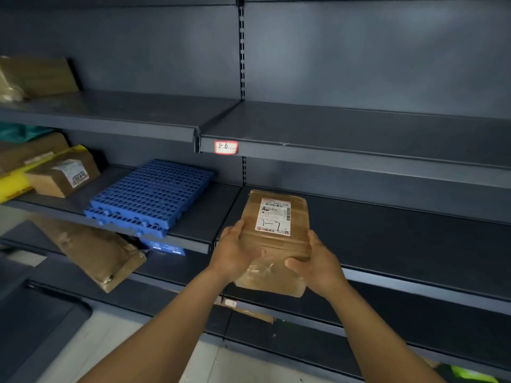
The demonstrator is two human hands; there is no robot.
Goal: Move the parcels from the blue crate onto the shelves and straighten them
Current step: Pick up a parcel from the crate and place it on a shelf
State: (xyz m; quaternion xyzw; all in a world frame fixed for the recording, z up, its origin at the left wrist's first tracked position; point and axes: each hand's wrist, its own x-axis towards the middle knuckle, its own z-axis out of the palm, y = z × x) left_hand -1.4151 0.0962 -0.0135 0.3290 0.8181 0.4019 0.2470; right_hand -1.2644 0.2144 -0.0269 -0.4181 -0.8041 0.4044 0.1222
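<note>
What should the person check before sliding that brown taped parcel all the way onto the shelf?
1. Grip: left hand and right hand hold the brown taped cardboard parcel on both sides: ok.
2. Dark grey metal shelf behind the parcel bare: ok.
3. Room beside the blue perforated plastic panel: ok.
4. Parcel's white label facing up: ok.
5. Parcel square to the shelf edge: not ok, slightly turned.
6. Parcel's far end resting on the shelf: cannot tell.
</note>
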